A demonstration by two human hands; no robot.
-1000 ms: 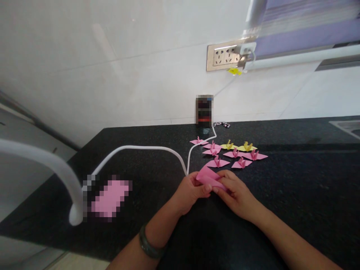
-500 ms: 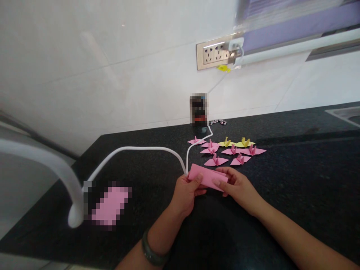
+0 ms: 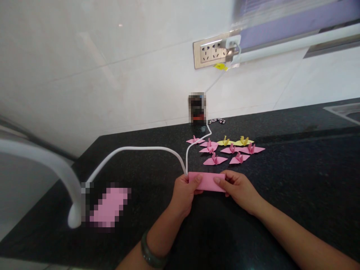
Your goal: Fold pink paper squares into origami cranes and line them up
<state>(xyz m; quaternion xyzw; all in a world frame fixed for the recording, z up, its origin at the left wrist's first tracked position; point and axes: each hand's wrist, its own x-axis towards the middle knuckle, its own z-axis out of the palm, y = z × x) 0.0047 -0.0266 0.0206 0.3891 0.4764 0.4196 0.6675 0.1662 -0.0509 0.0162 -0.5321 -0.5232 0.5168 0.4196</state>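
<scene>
A folded sheet of pink origami paper is stretched level between my two hands, above the dark counter. My left hand pinches its left end, thumb on the front face and fingers behind. At the opposite end my right hand grips it the same way. Beyond the paper sit several folded paper cranes, among them a pink crane close by and a yellow crane farther back. The fingers behind the paper are mostly hidden.
A white cable loops over the black speckled counter. To the left lies a blurred-out pink item beside a thick white curved stand. A pixelated device leans on the wall under a socket panel; a beaded string is beside it.
The pink paper has turned from a slant with its layers parted at the right to a level, flat strip. My right fingers have closed in on its end.
</scene>
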